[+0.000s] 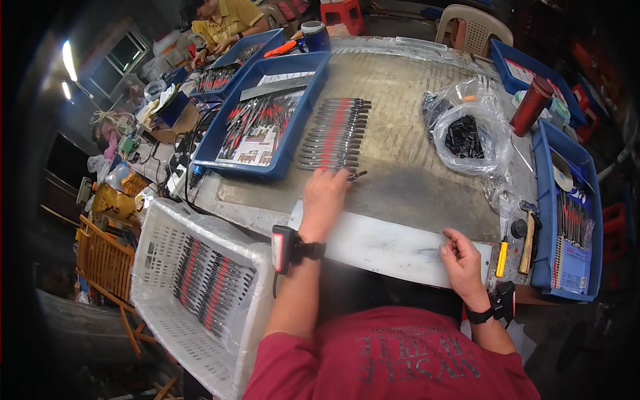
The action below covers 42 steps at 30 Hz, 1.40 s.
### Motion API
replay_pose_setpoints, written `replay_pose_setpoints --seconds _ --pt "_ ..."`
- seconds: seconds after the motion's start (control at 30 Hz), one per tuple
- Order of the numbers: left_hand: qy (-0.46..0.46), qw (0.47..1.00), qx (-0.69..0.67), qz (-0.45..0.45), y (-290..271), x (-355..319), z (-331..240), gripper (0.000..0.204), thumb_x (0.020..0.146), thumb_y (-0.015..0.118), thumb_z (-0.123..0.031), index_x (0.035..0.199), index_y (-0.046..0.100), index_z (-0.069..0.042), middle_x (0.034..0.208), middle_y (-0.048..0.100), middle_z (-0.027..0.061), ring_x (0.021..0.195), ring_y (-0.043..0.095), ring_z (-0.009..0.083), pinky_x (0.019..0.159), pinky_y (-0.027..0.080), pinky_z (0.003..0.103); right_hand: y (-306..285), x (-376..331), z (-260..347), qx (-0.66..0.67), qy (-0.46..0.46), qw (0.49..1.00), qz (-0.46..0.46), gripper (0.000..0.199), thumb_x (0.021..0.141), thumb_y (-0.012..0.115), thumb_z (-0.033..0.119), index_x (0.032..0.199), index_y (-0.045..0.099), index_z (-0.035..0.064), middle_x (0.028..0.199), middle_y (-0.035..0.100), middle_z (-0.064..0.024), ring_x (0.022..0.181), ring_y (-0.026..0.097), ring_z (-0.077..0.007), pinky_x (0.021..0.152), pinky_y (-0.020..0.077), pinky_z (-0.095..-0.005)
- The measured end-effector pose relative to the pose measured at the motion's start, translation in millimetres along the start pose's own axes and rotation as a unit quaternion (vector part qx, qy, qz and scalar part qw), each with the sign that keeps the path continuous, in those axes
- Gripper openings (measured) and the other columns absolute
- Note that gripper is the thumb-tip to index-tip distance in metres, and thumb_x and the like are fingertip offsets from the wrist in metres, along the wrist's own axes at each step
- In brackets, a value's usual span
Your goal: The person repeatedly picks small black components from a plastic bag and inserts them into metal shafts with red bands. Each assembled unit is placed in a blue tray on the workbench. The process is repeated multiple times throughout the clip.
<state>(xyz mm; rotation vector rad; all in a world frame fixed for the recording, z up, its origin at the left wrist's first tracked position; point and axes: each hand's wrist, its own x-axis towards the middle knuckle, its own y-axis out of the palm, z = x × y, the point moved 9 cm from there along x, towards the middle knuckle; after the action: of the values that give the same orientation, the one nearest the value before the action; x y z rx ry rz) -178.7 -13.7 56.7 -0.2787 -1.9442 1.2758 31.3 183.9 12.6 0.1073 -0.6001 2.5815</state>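
Observation:
My left hand [325,195] reaches forward over the worktable [413,180], its fingers closed on a thin black-and-red tool [357,175] at the near end of a neat row of the same tools [335,133]. My right hand [460,257] rests at the table's near edge on a white board [387,247], fingers curled, and I see nothing in it. Both wrists carry a black strapped device.
A blue tray [267,113] of tools lies left of the row; a white crate [200,280] of them stands at my lower left. Clear bags of small black parts [467,137], a red flask [531,105], a hammer [528,241] and another blue tray [570,220] sit right. Another person [223,23] works opposite.

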Motion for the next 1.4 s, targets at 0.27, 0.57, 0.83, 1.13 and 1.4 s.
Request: replay_pose_setpoints --seconds 0.27,0.57,0.83,1.13,1.4 --pt "-0.003 0.994 0.107 0.009 13.9 -0.7 23.0 0.008 0.08 0.066 -0.017 0.086 0.065 -0.012 0.088 0.06 0.0019 0.089 0.054 0.0239 0.077 0.04 0.039 2.2 0.3 14.3 -0.059 -0.055 0.997 0.0 0.027 0.081 0.062 0.008 0.106 0.059 -0.0016 0.078 0.056 -0.0134 0.07 0.054 -0.0268 0.063 0.0443 -0.0355" --pt "-0.065 0.997 0.032 0.023 11.6 -5.1 34.5 0.014 0.079 0.067 -0.012 0.092 0.064 -0.008 0.088 0.059 0.0094 0.087 0.058 0.0326 0.074 0.047 0.043 1.7 0.4 19.6 -0.058 -0.073 0.996 -0.006 0.026 0.079 0.062 0.006 0.104 0.059 -0.0016 0.076 0.055 -0.0135 0.069 0.053 -0.0287 0.063 0.0428 -0.0377" --pt "-0.056 0.998 0.034 0.012 13.8 -3.5 38.6 0.008 0.081 0.063 -0.009 0.089 0.065 -0.007 0.083 0.058 0.0126 0.08 0.059 0.0332 0.07 0.048 0.043 2.0 0.4 20.9 -0.065 -0.078 0.995 -0.007 0.025 0.079 0.061 0.004 0.103 0.06 -0.0018 0.077 0.056 -0.0141 0.07 0.054 -0.0292 0.064 0.0432 -0.0379" --pt "-0.036 0.998 0.044 0.008 15.0 -2.2 35.8 0.017 0.079 0.053 -0.002 0.092 0.062 -0.007 0.088 0.059 0.0109 0.084 0.058 0.0311 0.072 0.05 0.042 2.2 0.3 21.2 -0.062 -0.079 0.995 -0.01 0.024 0.079 0.06 0.004 0.102 0.06 -0.0019 0.078 0.056 -0.0147 0.07 0.054 -0.0297 0.064 0.0435 -0.0383" --pt "-0.035 0.995 -0.014 -0.09 -18.0 10.5 20.0 0.018 0.077 0.051 0.004 0.091 0.059 -0.003 0.091 0.059 0.0132 0.086 0.056 0.0343 0.074 0.048 0.044 2.4 -0.4 20.4 -0.081 -0.084 0.993 -0.002 0.022 0.082 0.06 0.004 0.102 0.06 -0.0031 0.079 0.056 -0.0124 0.069 0.053 -0.0238 0.064 0.0435 -0.0333"
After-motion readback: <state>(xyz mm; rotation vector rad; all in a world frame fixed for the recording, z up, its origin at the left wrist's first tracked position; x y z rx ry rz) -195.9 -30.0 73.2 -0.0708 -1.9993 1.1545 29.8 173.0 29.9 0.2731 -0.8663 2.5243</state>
